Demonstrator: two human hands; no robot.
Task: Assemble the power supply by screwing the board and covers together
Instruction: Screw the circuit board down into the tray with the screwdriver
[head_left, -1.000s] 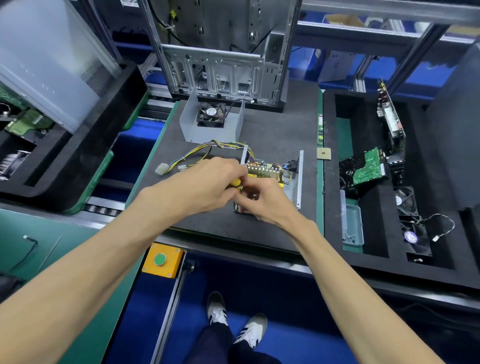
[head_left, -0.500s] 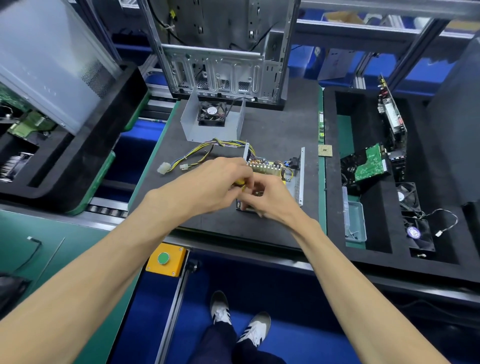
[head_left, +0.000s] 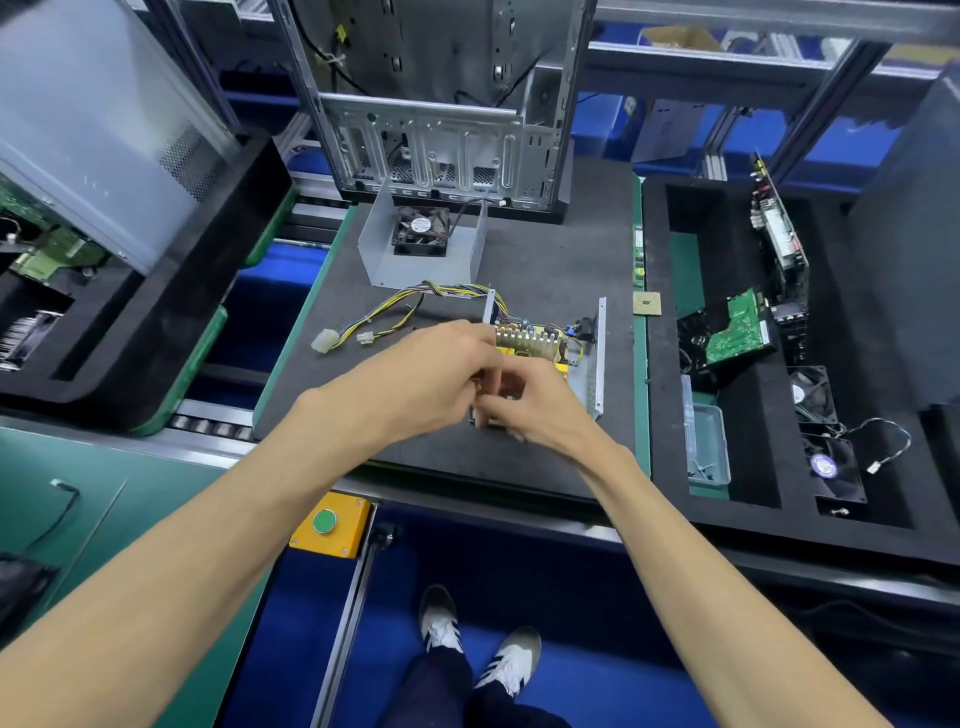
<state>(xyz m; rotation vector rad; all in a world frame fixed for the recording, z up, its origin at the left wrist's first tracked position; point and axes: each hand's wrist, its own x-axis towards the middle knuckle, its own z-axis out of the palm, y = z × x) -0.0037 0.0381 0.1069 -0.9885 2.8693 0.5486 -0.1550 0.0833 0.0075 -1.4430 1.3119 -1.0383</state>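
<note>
Two hands meet over one power supply board (head_left: 540, 340), which sits in its open metal base on the dark mat (head_left: 545, 260) near the front edge. The left hand (head_left: 431, 379) and right hand (head_left: 535, 405) both have curled fingers, perhaps around a small tool, but what they grip is hidden. One cover (head_left: 423, 249) holding one fan stands just behind. One cable bundle (head_left: 405, 312) trails left.

Head cam, looks fwd-down, close over bench (head_left: 545, 270).
</note>
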